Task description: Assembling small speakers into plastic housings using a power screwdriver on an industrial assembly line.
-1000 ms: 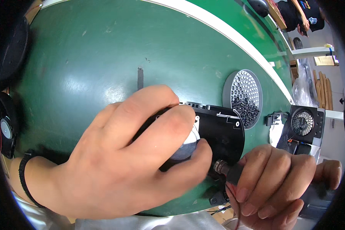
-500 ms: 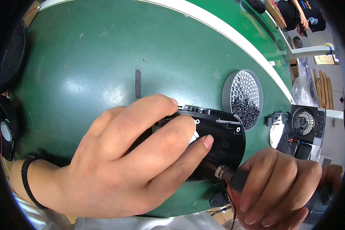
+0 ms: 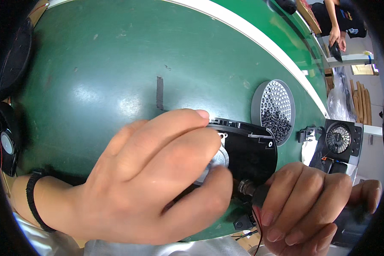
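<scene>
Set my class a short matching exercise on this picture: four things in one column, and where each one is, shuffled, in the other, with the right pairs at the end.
Things
1. Screws
2. Panel
3. Tool
4. Dark strip

Places
A. Held in the right grip
B. Flat on the green table, beyond the left grip
C. Piled in the grey dish
D. Partly covered by the left grip

Right pairs: 1-C, 2-D, 3-A, 4-B
</scene>
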Motion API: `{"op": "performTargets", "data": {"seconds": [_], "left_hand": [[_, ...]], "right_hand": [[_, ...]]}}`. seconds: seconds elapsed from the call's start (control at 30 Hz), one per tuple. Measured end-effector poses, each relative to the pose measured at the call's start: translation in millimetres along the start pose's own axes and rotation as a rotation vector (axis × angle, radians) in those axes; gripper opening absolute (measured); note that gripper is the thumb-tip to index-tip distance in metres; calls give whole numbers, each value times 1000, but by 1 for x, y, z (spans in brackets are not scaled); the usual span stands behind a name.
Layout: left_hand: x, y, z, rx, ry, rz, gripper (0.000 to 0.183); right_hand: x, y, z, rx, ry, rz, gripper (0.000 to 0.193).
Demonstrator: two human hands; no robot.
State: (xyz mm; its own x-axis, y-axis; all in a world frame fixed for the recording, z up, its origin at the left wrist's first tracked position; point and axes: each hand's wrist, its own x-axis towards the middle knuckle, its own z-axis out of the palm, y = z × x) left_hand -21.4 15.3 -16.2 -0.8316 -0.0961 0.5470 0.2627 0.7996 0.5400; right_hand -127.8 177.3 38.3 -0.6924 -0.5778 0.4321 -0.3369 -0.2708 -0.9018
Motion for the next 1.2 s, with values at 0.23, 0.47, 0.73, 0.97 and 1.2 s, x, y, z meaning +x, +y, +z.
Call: {"op": "performTargets", "data": {"seconds": [0.23, 0.47, 0.73, 0.97, 1.2], "left_hand": [[-1, -4, -2, 105, 50, 159, 25], [5, 11, -13, 231, -23, 77, 30], [-1, 16, -5, 293, 38, -7, 34], [-4, 19, -11, 524, -93, 13, 38], [-2, 25, -12, 447, -97, 2, 32]], "right_hand": [[1, 4, -1, 96, -59, -95, 47], [4, -5, -16, 167, -299, 79, 50], [6, -6, -17, 211, -273, 66, 51], [4, 9, -4, 306, -210, -39, 54], [0, -8, -11, 221, -232, -1, 53]]}}
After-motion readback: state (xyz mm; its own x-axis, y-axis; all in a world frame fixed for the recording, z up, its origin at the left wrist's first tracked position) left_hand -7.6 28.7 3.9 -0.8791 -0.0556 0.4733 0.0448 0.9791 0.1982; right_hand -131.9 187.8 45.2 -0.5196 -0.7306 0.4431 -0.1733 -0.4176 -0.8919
